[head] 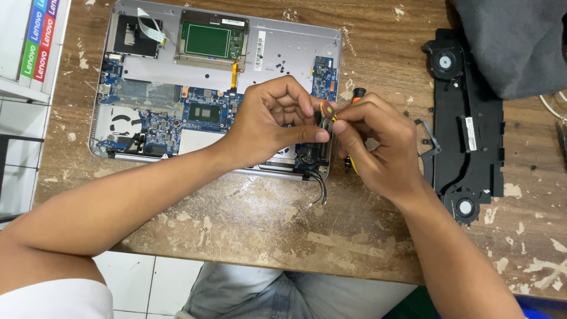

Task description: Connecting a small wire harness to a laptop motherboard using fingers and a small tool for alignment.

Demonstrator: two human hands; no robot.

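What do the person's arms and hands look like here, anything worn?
Both forearms are bare. The left hand and right hand have no gloves, rings, watch or wristband in view. A white sleeve shows at the left upper arm, at the bottom left corner. No sleeve shows on the right arm.

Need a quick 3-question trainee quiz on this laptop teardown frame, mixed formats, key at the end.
1. True or false: the black dual-fan cooling module is mounted inside the opened silver laptop chassis.
2. Which side of the worn wooden table holds the grey cloth: A near left, B far right, C near right?
3. Fill in: the left hand and right hand meet over the chassis's ____ edge, pinching a small reddish part.

Key: 1 false, it lies on the table to the right; 2 B; 3 right.
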